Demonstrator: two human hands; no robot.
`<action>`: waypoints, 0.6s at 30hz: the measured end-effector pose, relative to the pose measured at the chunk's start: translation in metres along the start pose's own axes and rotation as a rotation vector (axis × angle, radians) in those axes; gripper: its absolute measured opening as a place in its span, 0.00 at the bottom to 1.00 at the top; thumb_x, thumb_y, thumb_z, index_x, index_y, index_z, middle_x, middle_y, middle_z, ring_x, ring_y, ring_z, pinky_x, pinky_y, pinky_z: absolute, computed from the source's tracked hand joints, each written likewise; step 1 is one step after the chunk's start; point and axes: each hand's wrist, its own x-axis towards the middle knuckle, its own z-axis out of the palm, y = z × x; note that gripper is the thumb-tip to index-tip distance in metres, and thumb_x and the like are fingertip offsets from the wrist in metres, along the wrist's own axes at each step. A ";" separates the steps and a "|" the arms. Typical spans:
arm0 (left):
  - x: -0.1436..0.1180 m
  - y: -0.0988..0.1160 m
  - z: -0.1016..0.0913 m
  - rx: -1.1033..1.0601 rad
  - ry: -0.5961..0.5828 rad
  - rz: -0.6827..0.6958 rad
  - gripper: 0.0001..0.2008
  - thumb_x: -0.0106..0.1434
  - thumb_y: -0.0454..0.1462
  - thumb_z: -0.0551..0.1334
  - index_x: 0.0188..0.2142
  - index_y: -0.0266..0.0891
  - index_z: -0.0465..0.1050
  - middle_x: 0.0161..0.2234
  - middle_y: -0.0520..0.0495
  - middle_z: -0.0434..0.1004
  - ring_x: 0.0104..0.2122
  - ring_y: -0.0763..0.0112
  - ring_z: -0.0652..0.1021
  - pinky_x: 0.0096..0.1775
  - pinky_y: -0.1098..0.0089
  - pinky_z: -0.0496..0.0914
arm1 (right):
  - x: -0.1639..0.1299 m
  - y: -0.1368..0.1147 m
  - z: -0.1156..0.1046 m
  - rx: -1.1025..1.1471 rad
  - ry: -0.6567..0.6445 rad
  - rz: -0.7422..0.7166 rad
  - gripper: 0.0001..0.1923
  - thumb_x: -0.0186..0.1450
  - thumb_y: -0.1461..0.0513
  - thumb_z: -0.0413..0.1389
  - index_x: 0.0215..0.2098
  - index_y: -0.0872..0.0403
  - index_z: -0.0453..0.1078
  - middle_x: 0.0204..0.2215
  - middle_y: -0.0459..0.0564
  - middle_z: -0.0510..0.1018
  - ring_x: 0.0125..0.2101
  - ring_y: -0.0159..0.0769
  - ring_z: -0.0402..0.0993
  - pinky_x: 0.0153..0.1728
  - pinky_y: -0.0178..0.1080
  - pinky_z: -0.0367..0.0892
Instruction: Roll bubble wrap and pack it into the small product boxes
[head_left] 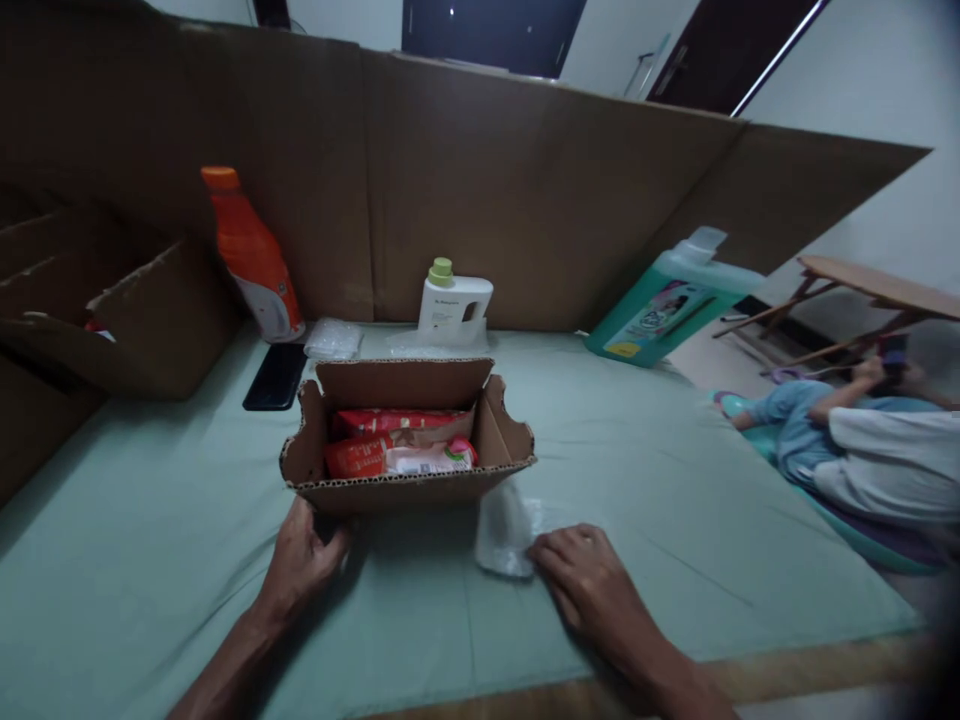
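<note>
A small open cardboard box (409, 495) stands mid-table with red packets (360, 455) and a pink-and-white packet (431, 458) inside. At its lower front-left corner is my left hand (304, 550), thumb and fingers closed on the box; part of the fingers is hidden behind the cardboard. My right hand (585, 575) rests on the table to the right, its fingertips closed on the edge of a clear bubble wrap piece (504, 540). That wrap reaches up to the box's front-right corner; whether it goes beneath cannot be made out.
Behind stand an orange bottle (255, 265), a white bottle (450, 305) and a green jug (660, 305) against a cardboard wall (525, 190). A phone (274, 377) and folded bubble wrap (334, 340) lie back left, beside larger boxes (165, 330). A person (877, 450) sits at right.
</note>
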 end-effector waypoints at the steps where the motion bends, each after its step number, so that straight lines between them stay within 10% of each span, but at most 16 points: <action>1: -0.001 0.002 -0.001 0.021 -0.006 0.006 0.17 0.47 0.46 0.66 0.34 0.41 0.71 0.34 0.43 0.78 0.38 0.53 0.78 0.40 0.59 0.74 | 0.000 -0.018 0.006 0.053 -0.012 -0.020 0.15 0.63 0.73 0.51 0.40 0.52 0.74 0.37 0.50 0.82 0.38 0.39 0.74 0.47 0.45 0.61; 8: -0.012 -0.003 -0.019 0.095 -0.053 0.036 0.26 0.57 0.46 0.62 0.53 0.39 0.67 0.47 0.40 0.79 0.46 0.54 0.80 0.46 0.59 0.74 | 0.028 -0.061 0.002 0.354 -0.192 -0.305 0.06 0.67 0.63 0.56 0.42 0.51 0.73 0.40 0.48 0.81 0.44 0.41 0.73 0.49 0.47 0.63; 12: -0.021 -0.029 -0.020 0.103 0.024 -0.022 0.32 0.57 0.48 0.63 0.59 0.39 0.64 0.54 0.36 0.77 0.54 0.49 0.77 0.47 0.57 0.76 | 0.066 0.009 -0.031 0.459 -0.060 -0.109 0.10 0.71 0.60 0.52 0.43 0.50 0.75 0.38 0.49 0.83 0.40 0.39 0.76 0.45 0.44 0.68; 15: -0.025 -0.045 -0.015 0.150 0.064 -0.034 0.32 0.57 0.51 0.63 0.58 0.38 0.67 0.52 0.37 0.78 0.51 0.48 0.79 0.41 0.59 0.78 | 0.138 0.079 -0.036 0.419 0.107 0.384 0.08 0.67 0.61 0.56 0.40 0.52 0.77 0.40 0.52 0.84 0.40 0.41 0.79 0.43 0.42 0.71; 18: -0.029 -0.052 -0.011 0.191 0.107 -0.030 0.31 0.60 0.53 0.61 0.58 0.39 0.68 0.50 0.39 0.80 0.44 0.51 0.82 0.38 0.60 0.79 | 0.228 0.131 -0.016 0.379 0.214 0.533 0.11 0.66 0.61 0.58 0.44 0.58 0.75 0.45 0.59 0.81 0.47 0.45 0.77 0.47 0.45 0.70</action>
